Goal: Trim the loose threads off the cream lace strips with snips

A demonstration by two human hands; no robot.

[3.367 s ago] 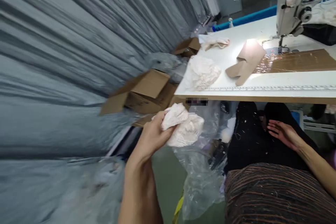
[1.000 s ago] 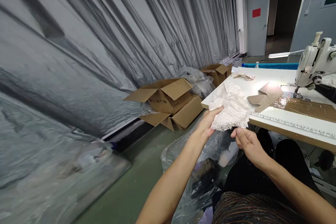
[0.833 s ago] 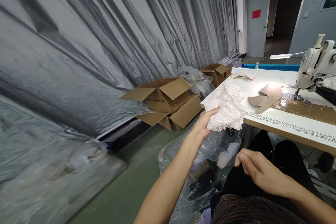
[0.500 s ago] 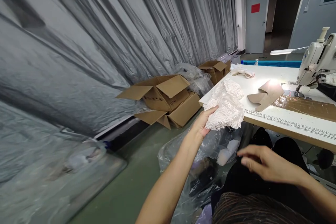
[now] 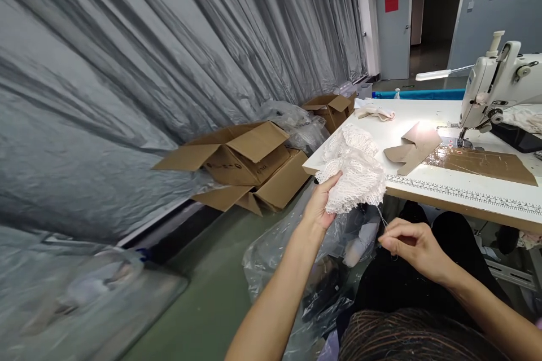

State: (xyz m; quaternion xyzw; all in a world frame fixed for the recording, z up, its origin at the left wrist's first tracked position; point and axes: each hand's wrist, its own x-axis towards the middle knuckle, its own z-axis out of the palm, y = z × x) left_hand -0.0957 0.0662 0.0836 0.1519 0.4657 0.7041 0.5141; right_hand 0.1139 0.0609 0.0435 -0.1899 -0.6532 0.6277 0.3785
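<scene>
A bunched piece of white openwork fabric (image 5: 353,177) lies over the left corner of the white sewing table (image 5: 474,186), part of it hanging past the edge. My left hand (image 5: 322,206) grips its left side, thumb on top. Thin loose threads (image 5: 382,216) run down from the fabric's lower right edge to my right hand (image 5: 409,242), which pinches them between thumb and fingertips above my lap. To the right of the fabric lies a grey-brown cut piece (image 5: 412,149), beside a white sewing machine (image 5: 491,87).
Open cardboard boxes (image 5: 249,158) stand on the floor left of the table, with clear plastic bags (image 5: 292,124) behind them. Another plastic bag (image 5: 275,259) lies below my left arm. A small pale cloth (image 5: 375,113) rests at the table's far edge. Grey curtain (image 5: 212,39) covers the left side.
My right hand has closed from a loose, open pose into a pinch on the threads. The view has turned slightly right, showing more of the machine. My left hand keeps its hold.
</scene>
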